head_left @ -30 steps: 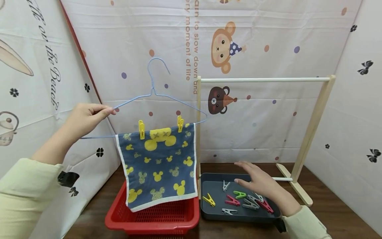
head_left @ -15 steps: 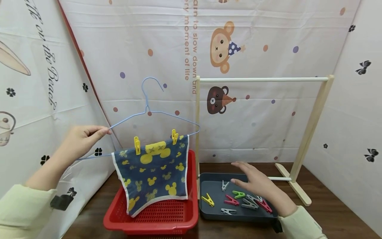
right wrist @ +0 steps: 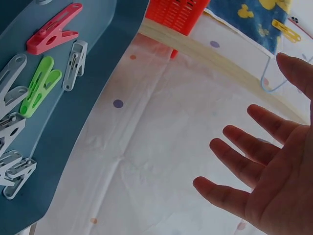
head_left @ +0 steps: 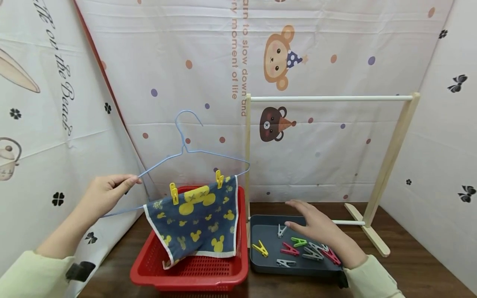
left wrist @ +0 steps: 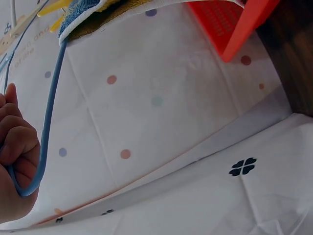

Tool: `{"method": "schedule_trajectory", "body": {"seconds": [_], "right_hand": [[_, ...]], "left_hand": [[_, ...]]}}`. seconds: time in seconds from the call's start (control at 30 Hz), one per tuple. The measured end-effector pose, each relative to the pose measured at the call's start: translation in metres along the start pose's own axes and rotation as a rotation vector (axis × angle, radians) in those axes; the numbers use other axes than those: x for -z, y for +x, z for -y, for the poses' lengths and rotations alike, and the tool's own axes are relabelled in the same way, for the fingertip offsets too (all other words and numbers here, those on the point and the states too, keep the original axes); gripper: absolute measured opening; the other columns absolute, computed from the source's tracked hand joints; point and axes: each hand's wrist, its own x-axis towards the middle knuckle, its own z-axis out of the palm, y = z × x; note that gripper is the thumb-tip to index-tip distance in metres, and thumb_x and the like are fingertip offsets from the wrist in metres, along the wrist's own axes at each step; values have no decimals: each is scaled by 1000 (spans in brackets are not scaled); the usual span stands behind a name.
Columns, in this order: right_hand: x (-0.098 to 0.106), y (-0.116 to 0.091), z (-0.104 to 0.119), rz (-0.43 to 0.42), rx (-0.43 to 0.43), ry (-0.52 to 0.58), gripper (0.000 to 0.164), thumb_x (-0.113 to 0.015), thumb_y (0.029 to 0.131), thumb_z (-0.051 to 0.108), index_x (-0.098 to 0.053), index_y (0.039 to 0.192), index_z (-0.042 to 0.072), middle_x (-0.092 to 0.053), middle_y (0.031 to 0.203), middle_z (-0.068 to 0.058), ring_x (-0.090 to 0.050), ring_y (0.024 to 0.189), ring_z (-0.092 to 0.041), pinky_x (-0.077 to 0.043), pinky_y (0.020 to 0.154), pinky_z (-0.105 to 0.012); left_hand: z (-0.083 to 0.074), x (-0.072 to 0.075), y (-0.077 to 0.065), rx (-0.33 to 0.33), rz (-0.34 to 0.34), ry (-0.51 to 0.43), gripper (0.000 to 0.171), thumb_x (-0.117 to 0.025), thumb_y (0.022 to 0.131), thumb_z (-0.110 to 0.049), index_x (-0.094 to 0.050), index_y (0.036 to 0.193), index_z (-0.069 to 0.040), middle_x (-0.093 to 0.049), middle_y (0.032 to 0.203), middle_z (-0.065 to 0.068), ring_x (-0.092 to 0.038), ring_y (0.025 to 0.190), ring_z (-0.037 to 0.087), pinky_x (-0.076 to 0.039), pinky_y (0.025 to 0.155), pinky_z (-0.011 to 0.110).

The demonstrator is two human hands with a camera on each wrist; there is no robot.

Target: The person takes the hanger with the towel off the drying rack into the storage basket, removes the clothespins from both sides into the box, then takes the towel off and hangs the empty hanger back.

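My left hand (head_left: 106,194) grips the left shoulder of a blue wire hanger (head_left: 216,153), its fingers curled round the wire in the left wrist view. Over the hanger's bottom bar hangs a dark blue towel (head_left: 201,227) with yellow mouse-head prints and white edging. Two yellow clothespins (head_left: 174,193) clip it along the bar. The towel's lower edge dips into a red plastic basket (head_left: 138,269), its left corner folded under. My right hand (head_left: 316,223) holds nothing, fingers spread, above a dark grey tray (head_left: 257,265). Several loose clothespins (head_left: 289,249) in pink, green, grey and yellow lie in the tray.
Behind the tray stands a wooden drying rack (head_left: 389,165) with a white top rod (head_left: 328,99) and a lower rod. Its left post rises between basket and tray. Printed white cloth (head_left: 316,157) screens the back and both sides of the brown wooden table (head_left: 410,269).
My left hand has lowered the hanger and towel toward the basket, and the towel's lower edge has begun to fold there. My right hand has shifted slightly left over the tray.
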Motion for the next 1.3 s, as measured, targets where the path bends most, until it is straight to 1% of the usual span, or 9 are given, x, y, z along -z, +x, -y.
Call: {"method": "schedule_trajectory", "body": {"seconds": [0.07, 0.2, 0.47, 0.63, 0.77, 0.9, 0.97, 1.1, 1.3], "right_hand": [[0, 1, 1, 1, 10, 8, 71, -70, 94, 50, -53, 147, 7, -53, 150, -23, -50, 138, -48, -43, 108, -67], [2, 2, 4, 3, 35, 19, 71, -69, 95, 50, -52, 148, 7, -53, 151, -23, -50, 138, -47, -43, 108, -66], [9, 3, 18, 0, 66, 41, 69, -68, 96, 49, -51, 150, 10, -50, 153, -23, -48, 140, -47, -42, 108, -66], [14, 10, 33, 0, 102, 43, 68, -70, 95, 46, -50, 150, 11, -52, 153, -20, -49, 141, -44, -43, 110, -64], [16, 21, 50, 13, 134, 62, 71, -71, 94, 47, -49, 152, 13, -52, 154, -18, -49, 142, -42, -42, 111, -64], [17, 34, 69, 23, 180, 91, 72, -74, 93, 43, -47, 154, 14, -51, 156, -16, -48, 144, -41, -41, 113, -63], [18, 41, 79, 25, 212, 103, 73, -74, 93, 40, -46, 154, 13, -50, 157, -15, -47, 145, -39, -41, 114, -62], [22, 56, 101, 31, 284, 125, 73, -76, 92, 37, -46, 154, 12, -51, 156, -13, -47, 146, -36, -41, 115, -59], [26, 75, 136, 76, 391, 107, 69, -75, 94, 34, -47, 153, 12, -51, 156, -10, -47, 147, -32, -40, 117, -56]], "left_hand": [[2, -4, -4, 1, 4, -6, 28, -61, 104, -22, -79, 104, 0, -77, 100, 24, -45, 76, -14, -41, 62, 20], [4, -11, -11, 2, 11, -14, 26, -61, 103, -21, -79, 105, -2, -77, 105, 24, -45, 84, -24, -45, 65, 18], [4, -18, -21, -4, -3, -44, 21, -63, 102, -17, -80, 102, -4, -78, 101, 18, -48, 88, -26, -47, 69, 14], [4, -19, -25, -15, -30, -49, 19, -65, 101, -15, -80, 100, -4, -78, 98, 18, -49, 83, -21, -44, 65, 15], [3, -19, -27, -30, -53, -49, 19, -65, 101, -15, -80, 99, -3, -78, 95, 18, -49, 78, -15, -40, 62, 17], [1, -19, -27, -34, -52, -39, 20, -64, 101, -15, -79, 99, -3, -77, 94, 20, -46, 71, -8, -36, 57, 21], [0, -19, -26, -34, -50, -36, 20, -64, 101, -14, -79, 99, -2, -77, 94, 20, -46, 71, -9, -36, 57, 21], [-2, -19, -24, -32, -48, -37, 19, -64, 101, -14, -79, 99, -3, -78, 95, 18, -49, 76, -14, -40, 61, 18], [-5, -19, -22, -32, -33, -31, 20, -64, 102, -15, -79, 100, -2, -77, 95, 18, -47, 73, -9, -38, 59, 20]]}}
